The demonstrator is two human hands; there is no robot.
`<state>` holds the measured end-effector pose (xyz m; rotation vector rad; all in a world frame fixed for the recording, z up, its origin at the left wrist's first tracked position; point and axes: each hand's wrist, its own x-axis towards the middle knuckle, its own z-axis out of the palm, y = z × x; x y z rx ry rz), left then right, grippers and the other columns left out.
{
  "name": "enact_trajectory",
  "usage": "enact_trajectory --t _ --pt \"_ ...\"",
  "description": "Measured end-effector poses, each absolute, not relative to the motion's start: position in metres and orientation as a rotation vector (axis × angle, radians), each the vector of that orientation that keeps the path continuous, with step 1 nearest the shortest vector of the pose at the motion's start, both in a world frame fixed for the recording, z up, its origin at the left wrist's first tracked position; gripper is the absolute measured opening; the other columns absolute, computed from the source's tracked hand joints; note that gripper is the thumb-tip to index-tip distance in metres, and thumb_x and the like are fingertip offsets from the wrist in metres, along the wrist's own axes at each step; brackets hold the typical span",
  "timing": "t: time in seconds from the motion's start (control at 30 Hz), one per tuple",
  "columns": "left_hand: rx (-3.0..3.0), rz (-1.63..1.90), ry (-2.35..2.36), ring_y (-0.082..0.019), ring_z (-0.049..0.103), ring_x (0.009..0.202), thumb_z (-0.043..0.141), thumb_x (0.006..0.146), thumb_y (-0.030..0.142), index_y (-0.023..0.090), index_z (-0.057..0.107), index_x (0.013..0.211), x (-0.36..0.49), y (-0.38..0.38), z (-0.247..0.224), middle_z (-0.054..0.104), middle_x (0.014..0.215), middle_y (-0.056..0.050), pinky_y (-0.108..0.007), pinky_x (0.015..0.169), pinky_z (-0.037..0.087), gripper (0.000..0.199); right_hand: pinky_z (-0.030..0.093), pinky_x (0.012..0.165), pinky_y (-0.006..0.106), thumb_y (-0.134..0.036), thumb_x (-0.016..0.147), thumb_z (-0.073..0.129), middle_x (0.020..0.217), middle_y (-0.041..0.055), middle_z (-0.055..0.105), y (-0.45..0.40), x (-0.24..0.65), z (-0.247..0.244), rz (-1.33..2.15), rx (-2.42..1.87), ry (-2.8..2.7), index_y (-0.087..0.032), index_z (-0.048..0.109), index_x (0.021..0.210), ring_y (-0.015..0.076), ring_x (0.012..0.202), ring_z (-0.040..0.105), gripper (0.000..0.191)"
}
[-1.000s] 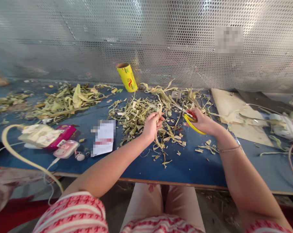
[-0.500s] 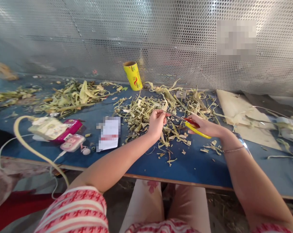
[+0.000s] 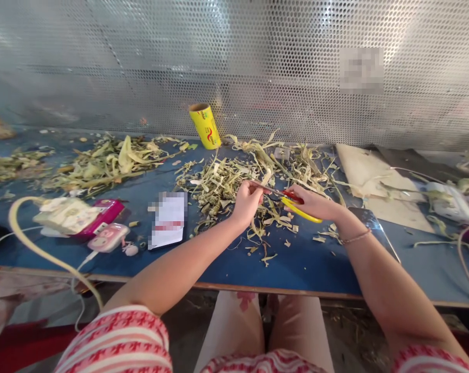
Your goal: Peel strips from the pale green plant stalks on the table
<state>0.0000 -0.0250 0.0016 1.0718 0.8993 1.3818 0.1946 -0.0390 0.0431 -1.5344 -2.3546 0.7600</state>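
My right hand (image 3: pixel 312 203) is closed round the yellow and red handles of a pair of scissors (image 3: pixel 302 211). Their blades point left and reach my left hand (image 3: pixel 247 199). Between the fingers of that hand a pale dried plant strip (image 3: pixel 266 177) is pinched, sticking up beside the blades. Whether the blades are parted cannot be made out. Under and behind both hands spreads a heap of dried plant pieces (image 3: pixel 215 181), with small clippings (image 3: pixel 277 220) scattered in front.
A yellow cardboard tube (image 3: pixel 205 127) stands tilted by the perforated metal wall. On the left lie another plant pile (image 3: pixel 110 160), a white-screened phone (image 3: pixel 168 220), a pink earphone case (image 3: pixel 108 238) and a cabled charger (image 3: pixel 69 215). A dark phone (image 3: pixel 378 235) lies beside my right forearm.
The scissors and my right hand have shifted left, closer to my left hand, and the blades now overlap its fingertips. The whole view has also shifted slightly.
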Motion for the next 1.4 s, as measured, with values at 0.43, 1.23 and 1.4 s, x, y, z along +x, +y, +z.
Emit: enact_trajectory --t 0.43,1.23,1.4 --pt "0.858 1.34 0.878 -0.002 0.04 0.041 0.054 0.067 0.015 0.018 0.041 0.072 -0.002 -0.024 0.007 0.06 0.058 0.003 -0.018 0.045 0.027 0.014 0.032 0.056 0.023 -0.044 0.079 0.058 0.063 -0.0042 0.055 -0.036 0.194 0.039 0.536 -1.554 -2.345 -0.021 0.05 0.089 0.0108 0.056 0.046 0.026" --pt "1.216 1.266 0.873 -0.007 0.054 0.066 0.07 0.068 0.023 0.016 0.064 0.08 0.0 -0.036 0.006 0.06 0.072 0.001 -0.019 0.062 0.041 0.016 0.047 0.076 0.031 -0.026 0.093 0.048 0.087 0.0092 0.061 -0.056 0.139 0.02 0.17 -1.178 -2.14 -0.014 0.06 0.091 0.0169 0.082 0.056 0.018" --pt "1.074 1.214 0.911 -0.005 0.046 0.051 0.071 0.061 0.02 0.016 0.064 0.075 0.002 -0.041 0.01 0.057 0.061 0.004 -0.018 0.05 0.036 0.016 0.043 0.068 0.024 -0.024 0.089 0.055 0.07 0.0022 0.059 -0.047 0.147 0.017 0.338 -1.16 -1.989 -0.016 0.062 0.075 0.0116 0.068 0.053 0.017"
